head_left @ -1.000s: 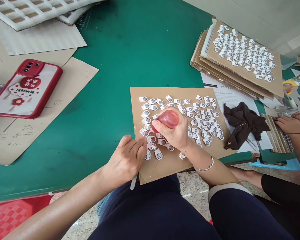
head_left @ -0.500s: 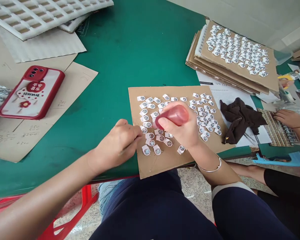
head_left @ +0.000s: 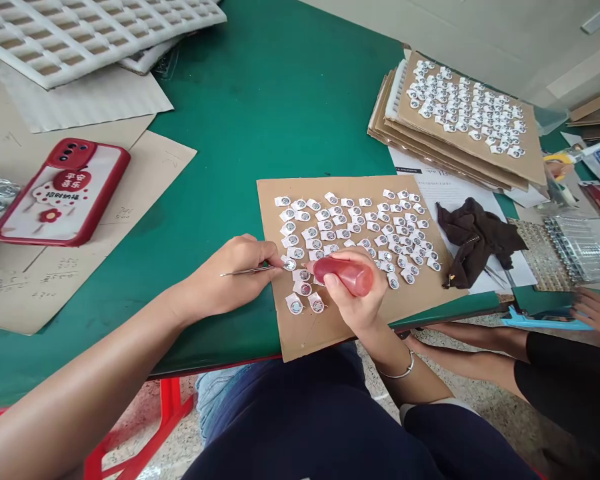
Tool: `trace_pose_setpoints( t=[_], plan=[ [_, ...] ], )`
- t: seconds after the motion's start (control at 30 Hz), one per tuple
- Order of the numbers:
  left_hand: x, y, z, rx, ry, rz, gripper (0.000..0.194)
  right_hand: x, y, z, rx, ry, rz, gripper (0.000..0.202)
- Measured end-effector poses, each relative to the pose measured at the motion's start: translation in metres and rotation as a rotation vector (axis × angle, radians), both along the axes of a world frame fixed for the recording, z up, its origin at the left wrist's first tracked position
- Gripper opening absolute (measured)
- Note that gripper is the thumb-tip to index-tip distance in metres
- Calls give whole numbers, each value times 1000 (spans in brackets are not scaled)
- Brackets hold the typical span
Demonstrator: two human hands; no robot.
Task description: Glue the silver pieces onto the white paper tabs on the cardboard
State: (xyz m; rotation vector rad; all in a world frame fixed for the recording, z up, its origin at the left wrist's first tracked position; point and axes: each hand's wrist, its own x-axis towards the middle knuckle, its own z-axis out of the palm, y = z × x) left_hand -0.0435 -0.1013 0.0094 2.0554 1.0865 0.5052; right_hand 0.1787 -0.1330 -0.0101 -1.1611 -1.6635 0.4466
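Note:
A brown cardboard sheet [head_left: 310, 337] carries rows of small round silvery pieces on white paper tabs [head_left: 295, 305]. My right hand [head_left: 363, 303] is wrapped round a translucent red squeeze bottle [head_left: 347, 275], tilted with its narrow end toward the left. That end is over the pieces in the lower left rows. At the sheet's left edge, my left hand [head_left: 240, 273] is closed in a pinch on a thin metal tool [head_left: 247, 271], whose pointed end sticks out to the left. Its fingertips are beside one round piece [head_left: 290, 265]; I cannot tell if they touch it.
Stacked cardboard sheets [head_left: 535, 143] with similar pieces stand at the back right. A dark brown cloth [head_left: 475, 233] lies right of my sheet. On the left are a red-edged phone [head_left: 63, 193] and a white lattice tray [head_left: 45, 77]. Another person's hand [head_left: 597, 313] is at far right.
My right hand with the bottle has moved down and slightly left, toward the lower left rows. My left hand has turned, so the metal tool now shows. The other person's hand has moved down.

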Motion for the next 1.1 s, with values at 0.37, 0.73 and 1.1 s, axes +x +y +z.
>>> trace_pose_setpoints(
  t=[0.37, 0.73, 1.1],
  plan=[
    [-1, -3, -2, 31, 26, 1, 13, -3, 1, 2, -16, -35, 15, 21],
    [1, -2, -2, 47, 10, -10, 12, -2, 1, 0, -7, -45, 29, 23],
    [0, -1, -1, 41, -13, -6, 11, -1, 0, 1, -11, -35, 65, 24]
  ],
)
